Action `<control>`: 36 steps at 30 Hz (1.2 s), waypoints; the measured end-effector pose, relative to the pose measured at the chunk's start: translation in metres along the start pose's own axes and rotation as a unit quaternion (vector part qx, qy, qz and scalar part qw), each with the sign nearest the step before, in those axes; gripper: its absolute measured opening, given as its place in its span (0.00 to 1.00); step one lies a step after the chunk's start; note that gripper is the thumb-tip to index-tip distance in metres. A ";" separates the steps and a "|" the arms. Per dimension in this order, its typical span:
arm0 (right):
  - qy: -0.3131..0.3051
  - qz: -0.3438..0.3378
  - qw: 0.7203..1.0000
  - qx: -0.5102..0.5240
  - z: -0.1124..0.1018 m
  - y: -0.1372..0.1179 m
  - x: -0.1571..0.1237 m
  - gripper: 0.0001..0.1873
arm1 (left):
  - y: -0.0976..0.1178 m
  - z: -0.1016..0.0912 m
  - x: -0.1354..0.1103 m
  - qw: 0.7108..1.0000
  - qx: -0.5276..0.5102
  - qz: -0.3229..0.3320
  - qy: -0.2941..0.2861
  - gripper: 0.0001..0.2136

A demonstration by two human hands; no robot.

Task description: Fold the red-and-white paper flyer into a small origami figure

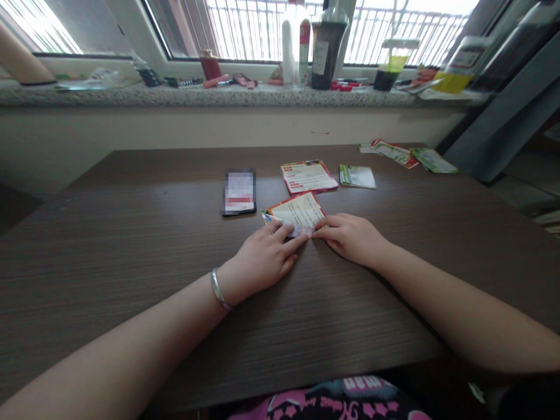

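Note:
A printed paper card [303, 209] with a red border and lines of text lies on the brown table in front of me. Its near edge is folded up, showing a pale patterned strip. My left hand [265, 256], with a silver bangle at the wrist, holds that folded strip from the left, its index finger pressed along it. At the right end of the fold, my right hand [353, 236] grips the card with its fingertips bent together. Fingers cover part of the near edge. Just behind lies a stack of similar printed cards [308, 176].
A phone [239, 192] with a blurred screen lies left of the cards. To the right are a small stack of green-and-white cards [357, 177] and several scattered cards [396, 154]. Bottles, a dark cup [328, 52] and small items line the stone windowsill [245, 98].

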State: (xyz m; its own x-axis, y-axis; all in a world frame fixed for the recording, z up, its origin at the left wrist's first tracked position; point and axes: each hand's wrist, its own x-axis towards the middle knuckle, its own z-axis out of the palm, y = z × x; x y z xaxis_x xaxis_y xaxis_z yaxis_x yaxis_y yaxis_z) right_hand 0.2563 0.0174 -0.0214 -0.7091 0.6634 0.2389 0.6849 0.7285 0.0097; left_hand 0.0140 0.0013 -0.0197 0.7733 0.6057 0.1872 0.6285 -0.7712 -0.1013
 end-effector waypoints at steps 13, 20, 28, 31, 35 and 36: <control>-0.015 0.010 1.000 0.011 -0.005 -0.001 -0.001 0.14 | 0.001 -0.001 0.000 1.000 -0.003 -0.013 -0.013 0.20; -0.034 0.060 0.997 0.026 -0.012 0.003 -0.003 0.13 | 0.001 -0.002 -0.001 1.000 -0.008 -0.012 -0.018 0.20; -0.066 0.084 0.994 0.022 -0.021 0.008 -0.007 0.12 | 0.000 0.001 -0.003 1.000 -0.003 -0.009 -0.008 0.21; -0.077 0.089 0.993 0.024 -0.022 0.011 -0.009 0.13 | 0.000 0.001 -0.003 1.000 -0.002 -0.008 -0.006 0.20; -0.097 0.103 0.990 0.023 -0.025 0.014 -0.011 0.12 | 0.000 0.001 -0.003 1.000 0.001 -0.005 0.000 0.20; -0.100 0.108 0.989 0.022 -0.026 0.015 -0.011 0.12 | 0.000 0.001 -0.003 1.000 0.001 -0.005 0.001 0.20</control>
State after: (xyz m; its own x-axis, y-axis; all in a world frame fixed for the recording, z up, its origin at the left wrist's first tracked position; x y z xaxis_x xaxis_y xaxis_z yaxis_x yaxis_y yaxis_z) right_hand 0.2791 0.0164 0.0015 -0.5690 0.8216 0.0332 0.8193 0.5699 -0.0631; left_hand 0.0121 -0.0003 -0.0216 0.7668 0.6128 0.1911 0.6364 -0.7647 -0.1012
